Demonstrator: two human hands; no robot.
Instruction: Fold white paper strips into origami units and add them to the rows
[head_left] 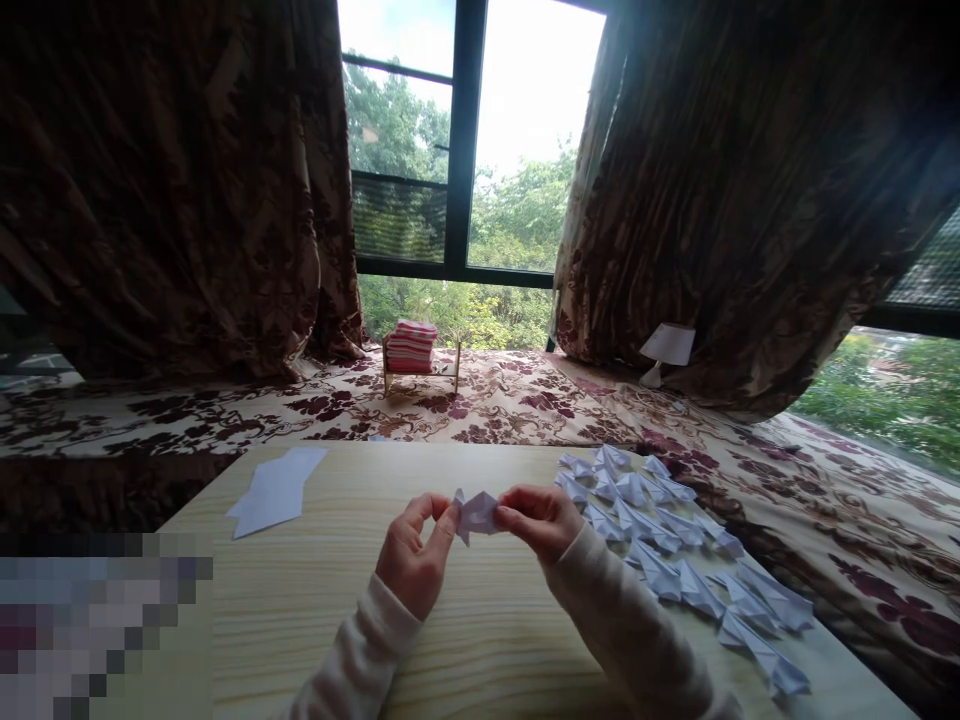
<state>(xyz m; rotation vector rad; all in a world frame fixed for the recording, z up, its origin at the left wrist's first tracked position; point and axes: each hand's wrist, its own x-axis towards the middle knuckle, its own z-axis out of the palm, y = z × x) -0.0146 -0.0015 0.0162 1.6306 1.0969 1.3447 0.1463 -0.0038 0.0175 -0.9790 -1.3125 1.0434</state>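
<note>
A small folded white paper piece (477, 513) is held up above the table between my two hands. My left hand (418, 545) pinches its left end, where a narrow point sticks up and another points down. At the right end, my right hand (541, 517) grips the paper between thumb and fingers. Many similar folded paper pieces (649, 578) lie in rows to the right, beside and beyond my right forearm. On the left of the table is a loose stack of flat white paper sheets (276, 490).
The pale wood-grain table (315, 600) meets a ledge covered in floral cloth (517, 400). On the ledge stand a small wooden rack (421, 375) with folded red-and-white cloths (412, 346) and a little white lamp (667, 345). Dark curtains (180, 200) flank the window.
</note>
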